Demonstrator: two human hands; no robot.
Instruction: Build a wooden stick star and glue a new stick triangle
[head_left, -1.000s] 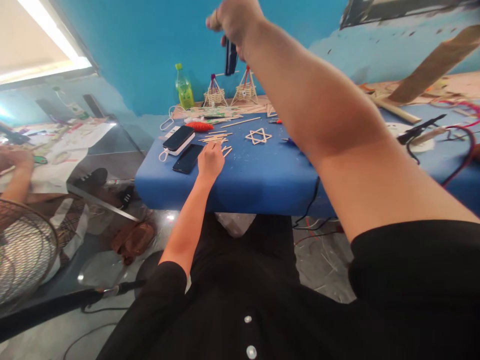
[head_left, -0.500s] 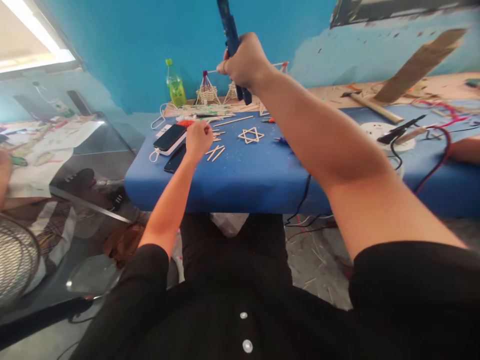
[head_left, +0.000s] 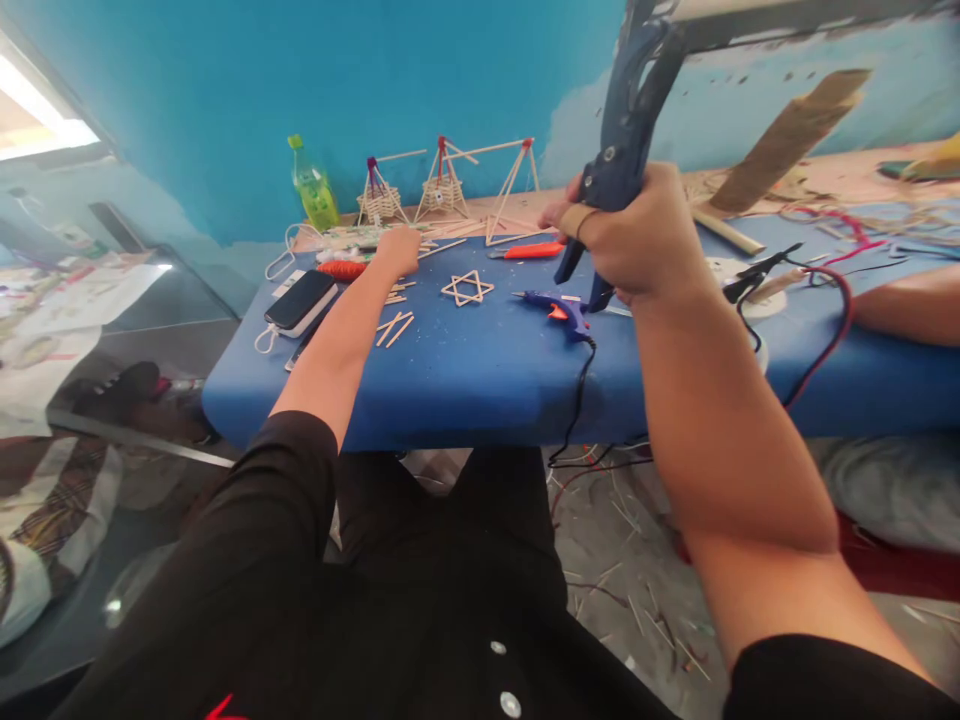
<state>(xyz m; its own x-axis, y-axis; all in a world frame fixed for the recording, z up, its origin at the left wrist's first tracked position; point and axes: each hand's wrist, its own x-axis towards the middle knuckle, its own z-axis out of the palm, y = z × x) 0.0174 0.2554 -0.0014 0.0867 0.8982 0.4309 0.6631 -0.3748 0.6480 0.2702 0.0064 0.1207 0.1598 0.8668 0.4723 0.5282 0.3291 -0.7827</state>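
Observation:
My right hand (head_left: 637, 235) is wrapped round a dark blue cutter tool (head_left: 622, 130), raised above the table. My left hand (head_left: 399, 250) reaches over small sticks at the table's back left; its fingers point away and their tips are hidden. Below it, short wooden sticks (head_left: 395, 328) lie on the blue cloth. A six-pointed star of sticks (head_left: 467, 288) rests flat between the hands. Nearer my right hand are a blue glue gun (head_left: 562, 312) and an orange-red utility knife (head_left: 534, 250).
Stick pyramid models (head_left: 442, 190) and a green bottle (head_left: 315, 190) stand along the wall. A phone (head_left: 301, 298) on a white block lies left. Cables, a hammer handle (head_left: 727, 232) and another person's arm (head_left: 911, 305) are at the right.
My right hand has swung right with the cutter tool, uncovering the knife and glue gun. My left hand has shifted toward the back sticks. The view has also shifted.

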